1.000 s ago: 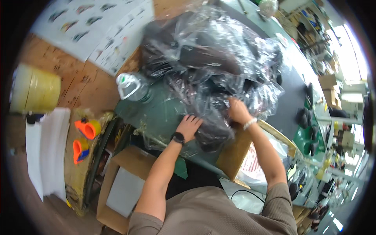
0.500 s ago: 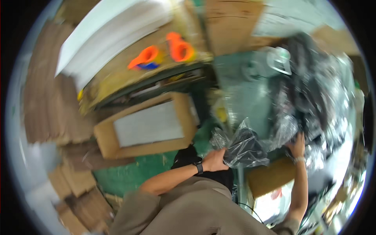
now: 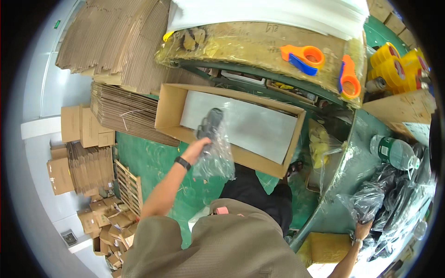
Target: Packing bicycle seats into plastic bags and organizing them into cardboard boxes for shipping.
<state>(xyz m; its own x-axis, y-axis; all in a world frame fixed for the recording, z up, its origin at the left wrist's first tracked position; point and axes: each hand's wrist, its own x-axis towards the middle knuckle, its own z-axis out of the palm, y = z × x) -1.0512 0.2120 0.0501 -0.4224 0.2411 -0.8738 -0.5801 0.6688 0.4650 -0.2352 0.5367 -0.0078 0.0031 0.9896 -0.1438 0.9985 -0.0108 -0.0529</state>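
My left hand (image 3: 200, 147) is closed on a black part in a clear plastic bag (image 3: 212, 121), with the loose end of the bag hanging down. It holds this over the near left side of an open cardboard box (image 3: 168, 109), where a flat pale grey sheet (image 3: 259, 132) lies inside. Off to the right, my right hand (image 3: 363, 230) grips the near end of another bagged black part (image 3: 368, 202). That one is at the edge of a pile of dark parts in clear plastic (image 3: 402, 204) on the green table (image 3: 340, 185). Its fingers are partly hidden.
Two orange-and-blue tape dispensers (image 3: 309, 58) sit on the workbench (image 3: 241, 39) beyond the box, near white sheets (image 3: 278, 14). Yellow tape rolls (image 3: 387, 65) and a plastic bottle (image 3: 394, 152) stand right. Flattened cardboard (image 3: 116, 41) and a wooden pallet (image 3: 127, 183) are left.
My view has turned to the right. My left hand has carried its bagged black part from beside the table to above the box; my right hand stays at the pile.
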